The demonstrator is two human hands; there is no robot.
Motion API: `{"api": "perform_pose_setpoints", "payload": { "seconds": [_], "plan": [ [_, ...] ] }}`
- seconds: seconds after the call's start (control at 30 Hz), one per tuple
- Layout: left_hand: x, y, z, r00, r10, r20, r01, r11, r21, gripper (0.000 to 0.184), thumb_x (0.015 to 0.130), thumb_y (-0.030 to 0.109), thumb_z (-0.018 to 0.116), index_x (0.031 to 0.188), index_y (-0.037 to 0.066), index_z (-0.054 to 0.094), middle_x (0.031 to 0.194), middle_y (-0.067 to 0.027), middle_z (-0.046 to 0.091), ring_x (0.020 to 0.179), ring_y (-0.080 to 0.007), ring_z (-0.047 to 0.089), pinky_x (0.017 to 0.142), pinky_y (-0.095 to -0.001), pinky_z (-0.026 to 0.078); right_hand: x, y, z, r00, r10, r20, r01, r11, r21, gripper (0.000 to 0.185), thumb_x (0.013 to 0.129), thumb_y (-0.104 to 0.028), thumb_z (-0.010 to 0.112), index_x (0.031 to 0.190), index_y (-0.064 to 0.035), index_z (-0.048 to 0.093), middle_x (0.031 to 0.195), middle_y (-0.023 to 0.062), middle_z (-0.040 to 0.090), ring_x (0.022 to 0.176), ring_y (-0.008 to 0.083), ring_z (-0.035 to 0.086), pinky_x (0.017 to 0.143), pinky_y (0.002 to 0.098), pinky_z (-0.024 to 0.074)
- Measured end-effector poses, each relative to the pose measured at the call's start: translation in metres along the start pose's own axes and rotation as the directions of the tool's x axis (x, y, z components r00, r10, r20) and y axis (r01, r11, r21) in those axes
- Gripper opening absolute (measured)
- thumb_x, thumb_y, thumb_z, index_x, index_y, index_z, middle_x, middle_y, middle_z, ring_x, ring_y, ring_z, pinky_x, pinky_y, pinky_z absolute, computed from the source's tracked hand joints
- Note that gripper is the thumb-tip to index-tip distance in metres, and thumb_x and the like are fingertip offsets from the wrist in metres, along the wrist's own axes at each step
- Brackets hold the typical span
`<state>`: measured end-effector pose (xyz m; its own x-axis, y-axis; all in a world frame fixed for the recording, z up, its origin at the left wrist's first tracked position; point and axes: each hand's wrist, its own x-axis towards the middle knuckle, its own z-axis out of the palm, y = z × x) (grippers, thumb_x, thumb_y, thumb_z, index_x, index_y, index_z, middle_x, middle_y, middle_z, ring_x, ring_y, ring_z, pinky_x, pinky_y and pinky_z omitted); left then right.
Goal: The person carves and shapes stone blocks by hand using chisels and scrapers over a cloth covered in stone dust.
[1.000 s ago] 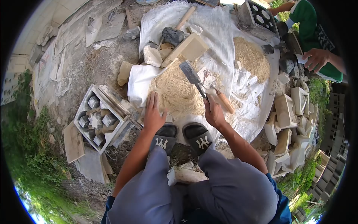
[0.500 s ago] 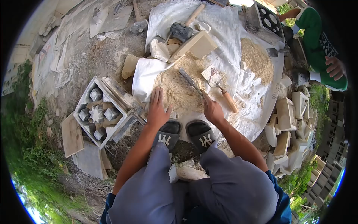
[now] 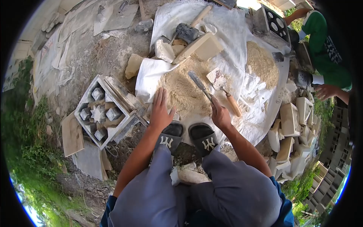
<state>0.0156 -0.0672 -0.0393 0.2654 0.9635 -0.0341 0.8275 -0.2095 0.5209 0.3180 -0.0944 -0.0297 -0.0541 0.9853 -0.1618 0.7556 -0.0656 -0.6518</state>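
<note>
Apparently partway: powder [image 3: 182,86] is spread on a white sheet [image 3: 233,34], uneven patches left. A flat tool [image 3: 200,84] is gripped over the powder by the curled right hand [image 3: 221,114]; the left hand [image 3: 161,113] is laid flat, opened out, nothing seen grasped, at the powder's left edge. Outdoors; dirt ground [image 3: 110,53] is seen left of the powder.

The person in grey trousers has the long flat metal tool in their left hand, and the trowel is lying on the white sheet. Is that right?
Not quite: the right hand holds the long flat metal tool, not the left hand, as the head view shows. The trowel is lying on the white sheet.
</note>
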Motion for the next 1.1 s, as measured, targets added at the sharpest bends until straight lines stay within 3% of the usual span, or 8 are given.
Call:
{"api": "perform_pose_setpoints", "payload": {
  "seconds": [0.13,0.23,0.3,0.5,0.63,0.7,0.8,1.1],
  "plan": [
    [0.001,0.004,-0.001,0.999,-0.018,0.029,0.017,0.999,0.042,0.088,0.095,0.03,0.07,0.16,-0.006,0.024,0.168,-0.0271,0.023,0.155,-0.0446,0.023,0.126,-0.0508,0.024,0.011,-0.003,-0.004,0.996,0.037,0.078,-0.031,0.997,-0.076,0.048,0.104,-0.016,0.055,0.152,-0.017,0.051,0.085,0.0293,0.071,0.078,0.0496,0.069,0.068,0.0547,0.0555],
    [0.001,0.002,-0.002,1.0,0.007,0.008,-0.007,1.0,0.002,0.088,0.095,0.029,0.07,0.161,-0.006,0.024,0.168,-0.0265,0.022,0.155,-0.0443,0.023,0.126,-0.0501,0.024,0.007,-0.006,0.0,0.995,-0.063,-0.077,0.069,0.995,0.076,0.046,0.104,-0.018,0.056,0.15,-0.0168,0.052,0.082,0.029,0.07,0.077,0.0494,0.069,0.067,0.0545,0.0548],
    [0.0,0.004,-0.003,1.0,-0.012,0.021,0.011,1.0,0.018,0.088,0.095,0.029,0.07,0.16,-0.006,0.024,0.168,-0.0265,0.022,0.155,-0.0443,0.023,0.126,-0.0502,0.024,0.015,-0.004,-0.005,0.991,0.057,0.122,-0.045,0.994,-0.096,0.045,0.104,-0.019,0.056,0.149,-0.0167,0.053,0.081,0.0284,0.07,0.076,0.0494,0.069,0.066,0.0539,0.0544],
    [0.0,0.003,-0.001,1.0,-0.01,0.023,0.009,1.0,0.022,0.087,0.095,0.029,0.069,0.16,-0.007,0.024,0.168,-0.0272,0.021,0.156,-0.0442,0.022,0.126,-0.0501,0.024,0.007,-0.002,0.0,0.997,-0.06,-0.051,0.062,0.998,0.031,0.045,0.104,-0.019,0.056,0.149,-0.0176,0.053,0.083,0.0282,0.07,0.076,0.0492,0.069,0.065,0.0528,0.0553],
    [0.002,0.005,-0.002,0.999,-0.016,0.044,0.013,0.998,0.067,0.087,0.096,0.03,0.069,0.16,-0.008,0.024,0.168,-0.0271,0.021,0.156,-0.0435,0.022,0.127,-0.0489,0.023,0.022,0.002,-0.001,0.994,0.039,0.099,-0.027,0.993,-0.117,0.045,0.104,-0.02,0.056,0.149,-0.0179,0.053,0.083,0.0282,0.07,0.075,0.049,0.069,0.066,0.0544,0.055],
    [0.001,0.004,-0.002,0.999,-0.021,0.048,0.019,0.999,0.043,0.087,0.096,0.031,0.069,0.16,-0.008,0.025,0.168,-0.0271,0.021,0.156,-0.0432,0.022,0.127,-0.0487,0.022,0.009,0.002,0.004,0.989,-0.102,-0.104,0.11,0.991,0.074,0.046,0.105,-0.02,0.054,0.15,-0.0172,0.051,0.081,0.0279,0.07,0.073,0.0488,0.068,0.067,0.0568,0.0542],
    [0.002,0.003,-0.004,0.999,-0.027,0.04,0.026,0.999,0.028,0.087,0.096,0.032,0.069,0.159,-0.009,0.025,0.168,-0.0273,0.022,0.156,-0.0431,0.021,0.128,-0.0492,0.021,0.01,0.003,0.0,0.996,-0.026,0.09,0.033,0.996,-0.089,0.046,0.104,-0.021,0.055,0.15,-0.0189,0.051,0.08,0.0279,0.07,0.073,0.0485,0.068,0.067,0.0573,0.054],
    [0.0,0.005,-0.002,0.999,-0.026,0.029,0.025,0.999,0.036,0.088,0.096,0.033,0.069,0.16,-0.007,0.025,0.168,-0.0258,0.022,0.156,-0.0424,0.022,0.127,-0.0499,0.022,0.012,0.005,0.0,0.998,-0.056,0.013,0.056,0.998,0.017,0.044,0.105,-0.022,0.056,0.149,-0.0214,0.054,0.08,0.0275,0.07,0.074,0.0485,0.068,0.065,0.0565,0.0531]
  ]
}}
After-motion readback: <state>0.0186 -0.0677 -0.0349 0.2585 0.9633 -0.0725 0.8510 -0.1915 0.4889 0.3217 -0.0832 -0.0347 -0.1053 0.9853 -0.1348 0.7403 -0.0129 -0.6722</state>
